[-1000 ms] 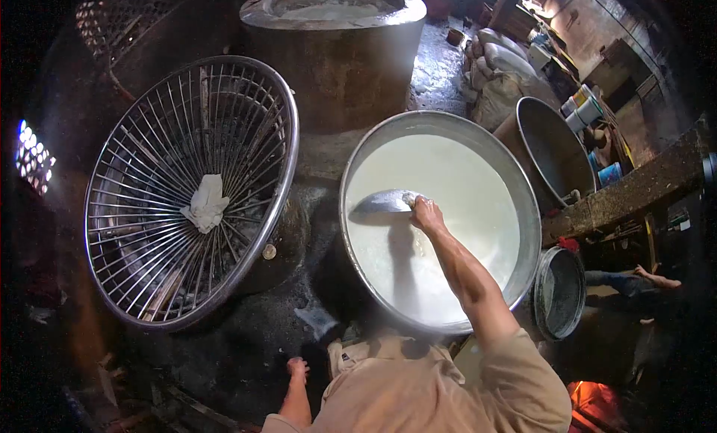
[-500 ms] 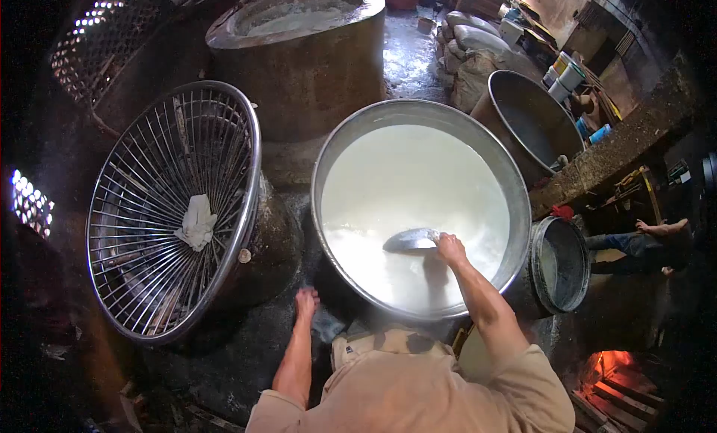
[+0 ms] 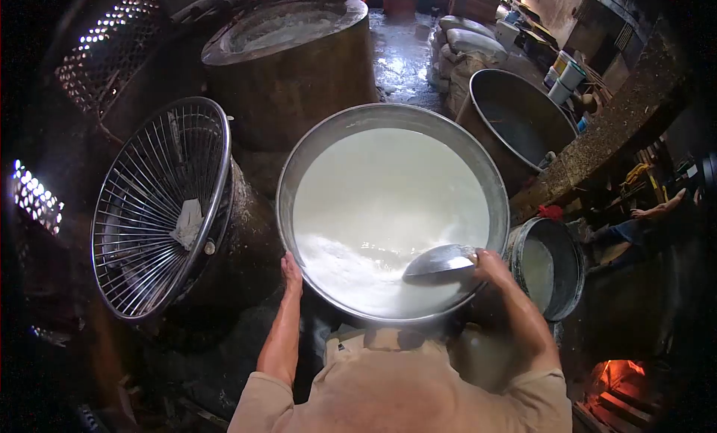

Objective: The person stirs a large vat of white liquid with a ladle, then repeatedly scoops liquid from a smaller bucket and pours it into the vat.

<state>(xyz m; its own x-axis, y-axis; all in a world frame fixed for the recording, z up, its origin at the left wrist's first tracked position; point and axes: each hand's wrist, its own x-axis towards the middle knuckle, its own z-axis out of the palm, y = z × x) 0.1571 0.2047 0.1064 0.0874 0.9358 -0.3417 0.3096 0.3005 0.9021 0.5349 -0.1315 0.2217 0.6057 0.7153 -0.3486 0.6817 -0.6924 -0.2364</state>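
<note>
A large round metal vat [image 3: 499, 201] of milky white liquid [image 3: 388, 186] stands in front of me. My right hand [image 3: 491, 268] is closed on the handle end of a shiny metal scoop [image 3: 441, 261]. The scoop lies tilted at the liquid's surface, near the vat's front right. Foam and ripples show on the liquid to the scoop's left. At the vat's left front, my left hand [image 3: 291, 273] rests against the outside of the rim, fingers stretched out and holding nothing.
On the left is a round barred metal basket [image 3: 224, 145] with a white cloth [image 3: 188, 224] in it. A big tub [image 3: 291, 82] stands behind, another vat [image 3: 478, 119] back right, and a smaller bucket [image 3: 581, 276] right. A fire [image 3: 620, 373] glows low right; a person's arm [image 3: 661, 207] shows far right.
My left hand has come up from beside the vat to its rim. My right hand has moved right and nearer me with the scoop. The whole view has shifted a little.
</note>
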